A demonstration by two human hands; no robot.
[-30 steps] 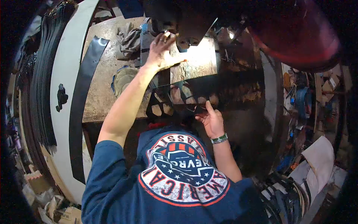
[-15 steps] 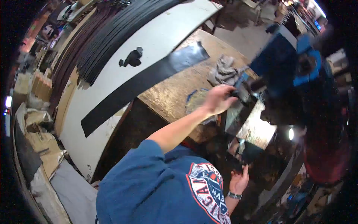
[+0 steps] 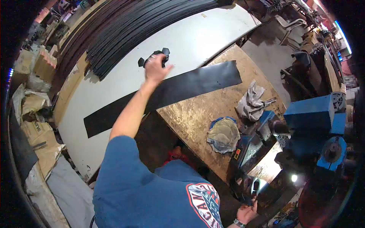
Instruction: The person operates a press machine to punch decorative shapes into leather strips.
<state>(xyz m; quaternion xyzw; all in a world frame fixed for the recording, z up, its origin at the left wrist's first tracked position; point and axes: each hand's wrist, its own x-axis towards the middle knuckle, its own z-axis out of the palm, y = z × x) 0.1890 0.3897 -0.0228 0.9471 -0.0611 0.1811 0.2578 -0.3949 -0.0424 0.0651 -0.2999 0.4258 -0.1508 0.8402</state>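
Note:
My left hand (image 3: pixel 155 70) reaches over a small pile of black cut pieces (image 3: pixel 164 52) on the white tabletop. Its thumb stands apart from the fingers, which touch or hover at the pile. Just below that hand runs a long flat black strip (image 3: pixel 182 84), spanning from the white table onto the wooden bench. At the lower right, my right hand (image 3: pixel 247 214), with a watch at the wrist, is closed beside the blue machine (image 3: pixel 310 114). A pale curved loop (image 3: pixel 258 186) shows just above its fingers; what they hold I cannot tell.
Long black strips (image 3: pixel 125 41) lie stacked along the white table's (image 3: pixel 224 22) far side. On the worn wooden bench (image 3: pixel 190 121) sit a crumpled grey cloth (image 3: pixel 251 102) and a round cloth-like bundle (image 3: pixel 223 135). Cardboard and sheeting (image 3: pixel 40 140) are at left.
My left hand has moved from beside the machine, up and left to the black pieces. The view has shifted; my right hand stays near the machine.

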